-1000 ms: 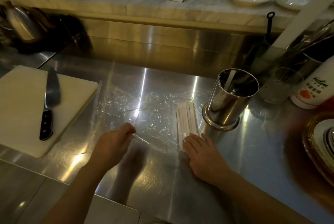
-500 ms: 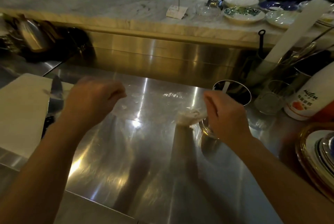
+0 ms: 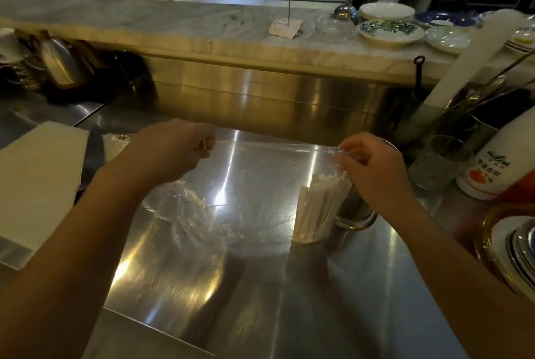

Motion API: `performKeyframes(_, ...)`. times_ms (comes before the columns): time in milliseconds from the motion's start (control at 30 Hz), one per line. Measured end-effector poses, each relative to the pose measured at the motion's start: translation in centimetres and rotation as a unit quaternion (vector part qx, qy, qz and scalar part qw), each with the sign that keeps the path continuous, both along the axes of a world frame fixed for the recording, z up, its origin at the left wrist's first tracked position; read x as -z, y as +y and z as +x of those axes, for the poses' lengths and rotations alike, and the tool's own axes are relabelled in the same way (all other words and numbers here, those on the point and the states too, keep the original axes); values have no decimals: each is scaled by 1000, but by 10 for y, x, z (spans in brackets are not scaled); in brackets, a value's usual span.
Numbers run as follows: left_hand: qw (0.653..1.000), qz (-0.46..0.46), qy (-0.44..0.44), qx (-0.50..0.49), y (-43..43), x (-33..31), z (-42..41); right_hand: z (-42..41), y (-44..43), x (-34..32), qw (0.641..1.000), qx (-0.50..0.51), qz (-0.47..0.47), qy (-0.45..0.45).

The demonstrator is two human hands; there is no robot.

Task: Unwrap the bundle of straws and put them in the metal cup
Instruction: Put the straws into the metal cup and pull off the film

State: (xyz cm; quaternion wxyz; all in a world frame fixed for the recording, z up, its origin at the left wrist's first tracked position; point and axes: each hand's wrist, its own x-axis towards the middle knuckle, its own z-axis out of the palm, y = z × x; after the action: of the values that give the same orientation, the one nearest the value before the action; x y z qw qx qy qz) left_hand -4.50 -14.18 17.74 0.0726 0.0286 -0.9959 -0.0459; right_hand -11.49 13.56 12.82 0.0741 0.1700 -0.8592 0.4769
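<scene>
straws (image 3: 318, 208), a white bundle, hang tilted in the clear plastic wrap (image 3: 254, 173), their lower ends near the steel desk (image 3: 260, 286), just in front of the metal cup (image 3: 354, 208). my right hand (image 3: 373, 167) pinches the wrap's top edge above them, fingers closed on the film. my left hand (image 3: 170, 150) is closed on the other end, so the sheet is stretched between both. white cutting board (image 3: 37, 179) lies to the left.

The shiny metal desk (image 3: 260, 286) holds a white cutting board (image 3: 37, 185) at its left edge, with a knife (image 3: 94, 156) on it. Near the right edge stand a metal cup (image 3: 354, 208), a glass (image 3: 437, 164), a white bottle (image 3: 500, 161) and stacked plates (image 3: 515, 245).
</scene>
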Motion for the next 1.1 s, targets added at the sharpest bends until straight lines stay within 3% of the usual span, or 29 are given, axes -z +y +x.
performKeyframes(100, 998, 35, 37, 34, 4, 3, 3, 2, -2, -13, 999, -2, -17, 48)
performKeyframes(167, 994, 70, 48, 73, 17, 5, 3, 2, -10, -22, 996, -43, 28, 77)
performKeyframes(267, 987, 99, 37, 121, 42, 13, -2, 1, -27, -24, 987, -116, 84, 69)
performKeyframes(333, 984, 106, 40, 136, 54, 18, -7, 2, -34, -17, 990, -124, 64, 34)
performKeyframes(500, 982, 126, 83, 111, 52, 24, -13, 5, -26, 6, 994, -105, -8, -33)
performKeyframes(800, 998, 51, -34, -21, 1, 14, -8, 0, -5, -5, 995, -18, -98, 29)
performKeyframes(900, 996, 73, -37, -23, -9, 8, -3, -4, 2, -5, 999, -50, -19, 8)
performKeyframes(1000, 995, 99, 9, -8, -8, 1, 2, -7, 7, -1, 997, 10, -80, 22)
performKeyframes(1100, 998, 46, 26, 26, 1, -4, 3, -11, 14, 2, 993, 43, -111, 25)
